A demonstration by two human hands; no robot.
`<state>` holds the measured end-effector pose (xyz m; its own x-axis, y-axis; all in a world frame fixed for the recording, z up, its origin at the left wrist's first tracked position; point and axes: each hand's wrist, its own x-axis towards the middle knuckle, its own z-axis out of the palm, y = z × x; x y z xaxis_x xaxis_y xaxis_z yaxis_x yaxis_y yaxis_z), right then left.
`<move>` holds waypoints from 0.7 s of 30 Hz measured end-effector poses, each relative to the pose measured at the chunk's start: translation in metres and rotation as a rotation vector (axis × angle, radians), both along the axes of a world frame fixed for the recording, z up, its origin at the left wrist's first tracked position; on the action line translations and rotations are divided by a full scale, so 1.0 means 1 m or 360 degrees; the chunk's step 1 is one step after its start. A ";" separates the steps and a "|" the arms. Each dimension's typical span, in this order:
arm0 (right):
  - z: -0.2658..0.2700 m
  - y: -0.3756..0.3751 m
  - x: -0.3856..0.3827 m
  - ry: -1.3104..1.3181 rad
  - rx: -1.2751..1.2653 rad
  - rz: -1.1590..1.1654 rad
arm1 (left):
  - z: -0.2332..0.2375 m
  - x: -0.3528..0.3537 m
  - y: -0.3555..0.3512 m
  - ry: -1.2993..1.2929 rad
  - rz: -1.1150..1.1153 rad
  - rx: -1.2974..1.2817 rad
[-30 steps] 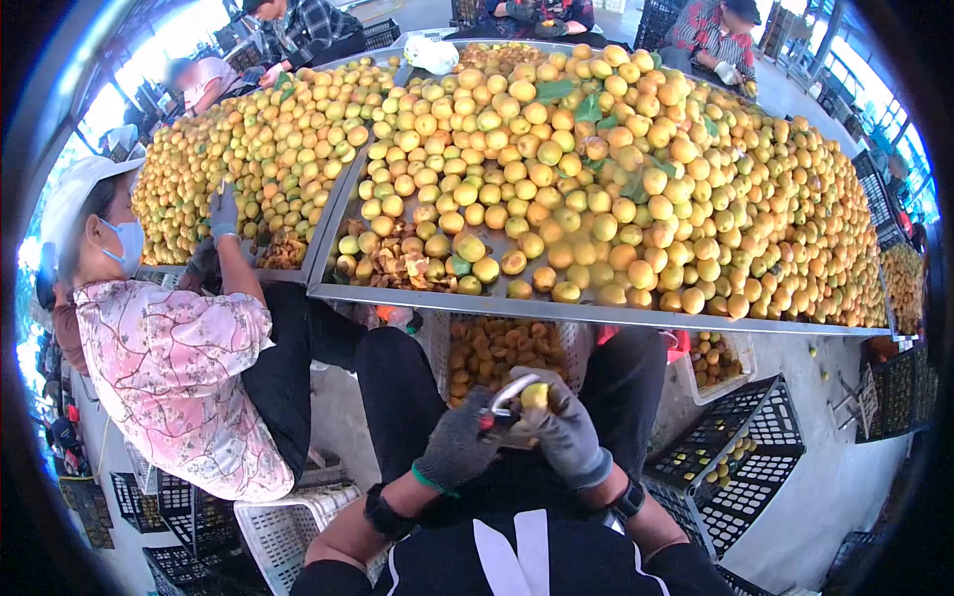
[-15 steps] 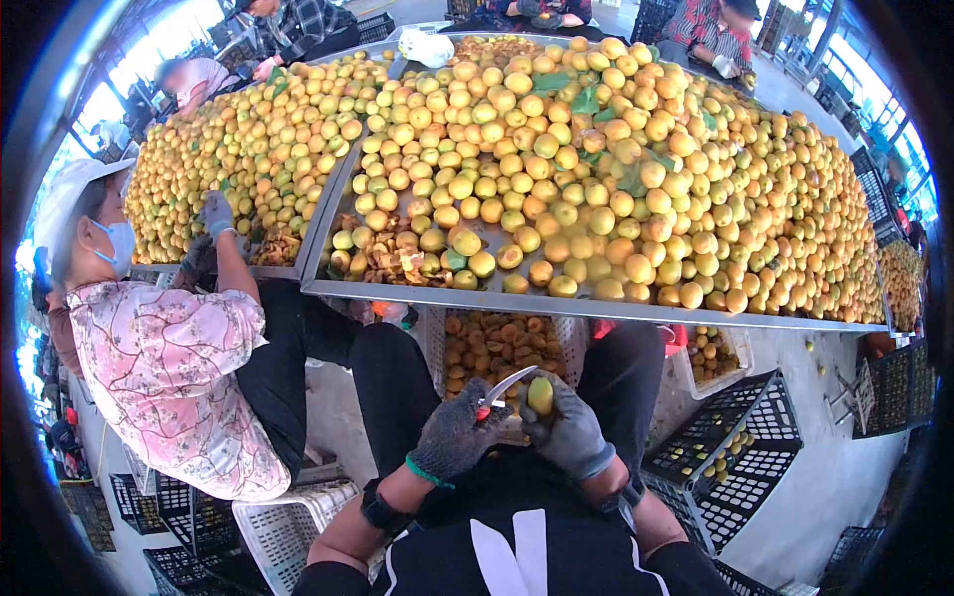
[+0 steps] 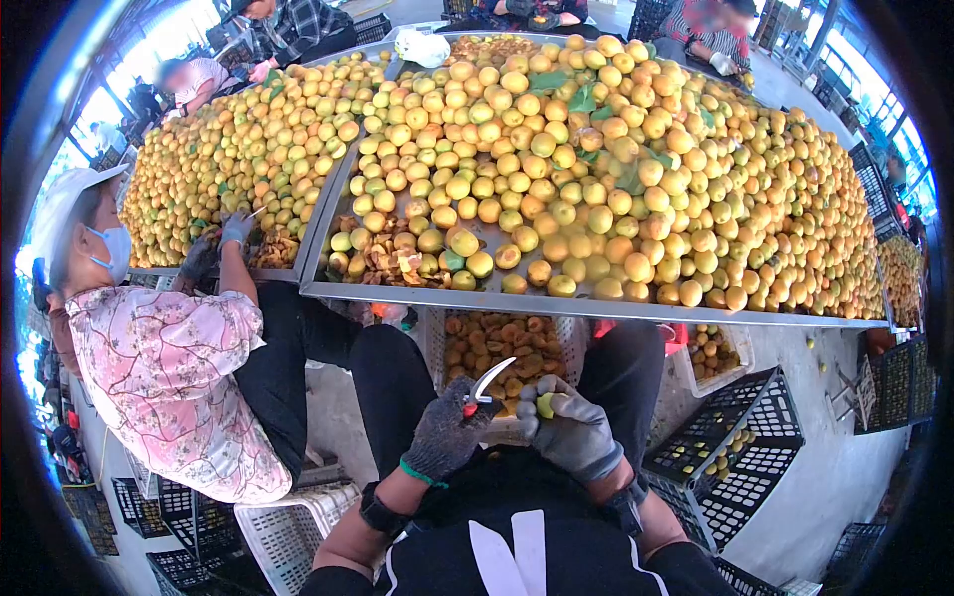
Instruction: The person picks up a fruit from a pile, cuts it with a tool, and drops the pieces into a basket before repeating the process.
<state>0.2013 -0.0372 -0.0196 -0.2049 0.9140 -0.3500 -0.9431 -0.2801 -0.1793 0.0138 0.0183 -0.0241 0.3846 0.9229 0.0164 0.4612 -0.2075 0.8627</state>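
In a dark knitted glove with a green cuff, my left hand [image 3: 447,427] grips a curved knife [image 3: 489,379] with a red handle, its blade pointing up and to the right. My right hand [image 3: 576,432], in a grey coated glove, has a yellow-green apricot [image 3: 546,405] between thumb and fingers. Knife and fruit are apart, both above my lap. Just beyond my hands, between my knees, a white crate [image 3: 568,343] holds cut apricots [image 3: 497,348].
Whole apricots [image 3: 656,199] heap on a metal table [image 3: 596,307], with brown scraps [image 3: 397,260] near its edge. A masked co-worker [image 3: 169,368] sits at my left; others sit across. Black crates [image 3: 740,447] stand at right, a white basket [image 3: 288,526] at lower left.
The knife has swung away from the apricot, its blade now more upright. The apricot sits deeper in my right fingers. The left co-worker's hand has moved down and to the right.
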 end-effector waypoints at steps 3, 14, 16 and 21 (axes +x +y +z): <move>-0.003 0.003 0.000 0.0046 -0.0096 -0.0109 | -0.007 -0.001 0.000 -0.0042 0.0006 0.0019; 0.004 0.007 0.012 -0.0191 0.0118 -0.0210 | 0.001 -0.002 0.001 0.0025 0.0032 -0.0027; 0.001 0.007 0.016 -0.0216 0.0027 -0.0154 | -0.001 -0.003 0.000 0.0035 0.0030 -0.0009; -0.038 0.003 0.025 -0.0066 0.0258 -0.0292 | 0.002 -0.003 -0.001 0.0046 0.0048 -0.0044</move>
<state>0.2261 -0.0341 -0.0573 -0.0186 0.9796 -0.2001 -0.9664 -0.0689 -0.2475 0.0106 0.0174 -0.0219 0.3567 0.9340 -0.0199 0.4918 -0.1697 0.8540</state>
